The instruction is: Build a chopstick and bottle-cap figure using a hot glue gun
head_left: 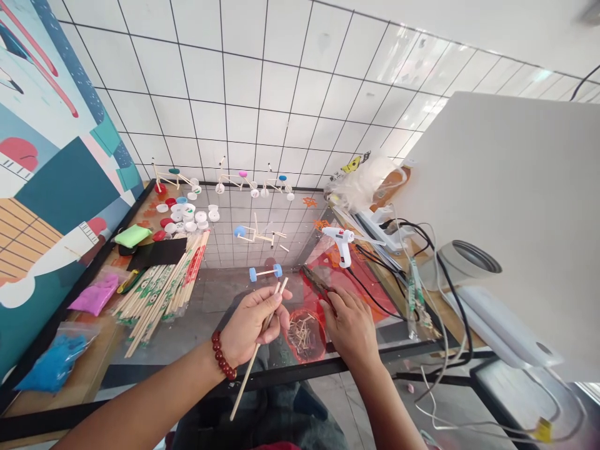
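My left hand [250, 319], with a beaded bracelet on its wrist, is closed around thin wooden chopsticks [244, 384]; one long end slants down toward me and shorter ends stick out above the fingers. Rust-coloured pliers [315, 279] lie under my right hand [352, 322], whose fingers wrap their handles, jaws pointing away. Just beyond my left hand is a stick axle [265, 272] with a blue cap at each end. A partly built stick frame [257, 236] with one blue cap lies further back. Between my hands, a translucent red bowl [320, 350] contains short stick pieces [301, 332].
A white glue gun [341, 240] stands on a red sheet [375, 294], right of centre. Several small stick-and-cap bikes [239, 181] line the back. Bottle caps [187, 212] and wrapped chopsticks [164, 284] lie left. Black cables [452, 269] run along the right.
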`<state>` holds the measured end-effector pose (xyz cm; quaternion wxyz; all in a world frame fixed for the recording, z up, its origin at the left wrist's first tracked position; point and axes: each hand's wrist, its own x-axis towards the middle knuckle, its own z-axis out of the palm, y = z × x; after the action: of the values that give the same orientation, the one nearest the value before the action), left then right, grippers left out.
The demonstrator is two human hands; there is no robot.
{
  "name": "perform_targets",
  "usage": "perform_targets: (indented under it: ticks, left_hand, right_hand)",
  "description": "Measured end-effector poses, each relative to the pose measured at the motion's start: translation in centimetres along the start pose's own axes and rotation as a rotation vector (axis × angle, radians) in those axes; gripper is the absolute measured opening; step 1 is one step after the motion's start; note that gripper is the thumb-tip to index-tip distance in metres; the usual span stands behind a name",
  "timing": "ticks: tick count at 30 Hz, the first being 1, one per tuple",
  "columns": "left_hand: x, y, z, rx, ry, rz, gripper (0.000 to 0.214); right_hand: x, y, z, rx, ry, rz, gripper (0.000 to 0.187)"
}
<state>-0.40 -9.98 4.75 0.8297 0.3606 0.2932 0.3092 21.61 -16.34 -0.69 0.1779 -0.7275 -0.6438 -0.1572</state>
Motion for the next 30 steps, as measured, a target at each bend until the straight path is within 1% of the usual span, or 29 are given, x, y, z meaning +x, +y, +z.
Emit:
perform_targets:
  ticks: [4,7,12,14,15,17,19,23,30]
  left_hand:
    - [0.0,-0.4,0.3,-0.063,-0.017,-0.09,0.044]
    - [0.1,-0.6,0.2,-0.1,-0.016,-0.109,0.042]
    - [0.3,-0.7,0.0,-0.116,-0.024,-0.098,0.039]
    - [0.4,-0.7,-0.1,-0.122,-0.03,-0.093,0.038]
    - [0.4,-0.7,-0.2,-0.121,-0.032,-0.088,0.039]
    - [0.4,-0.7,-0.2,-0.114,-0.031,-0.073,0.041]
    - [0.4,-0.7,-0.1,-0.104,-0.026,-0.062,0.042]
    - [0.3,-0.8,0.1,-0.08,-0.014,-0.076,0.04]
    - [0.3,-0.7,0.2,0.023,0.019,-0.073,0.04]
  right_hand:
    - [-0.3,0.0,0.1,-0.024,0.015,0.002,0.026]
    - [-0.2,-0.5,-0.2,-0.015,0.081,-0.002,0.029]
    - [1.5,-3.0,-1.1,0.291,0.256,-0.072,0.029]
    - [2.4,-4.2,-1.2,0.404,0.291,-0.076,0.027]
    - [2.8,-4.8,-1.2,0.48,0.285,-0.071,0.026]
    - [3.2,-5.6,-1.0,0.649,0.233,-0.076,0.029]
    - [3.4,-6.0,-0.8,0.752,0.182,-0.116,0.034]
    - [3.2,-5.7,-0.7,0.773,0.15,-0.232,0.041]
    - [3.3,-5.6,-1.7,0.846,0.12,-0.305,0.042]
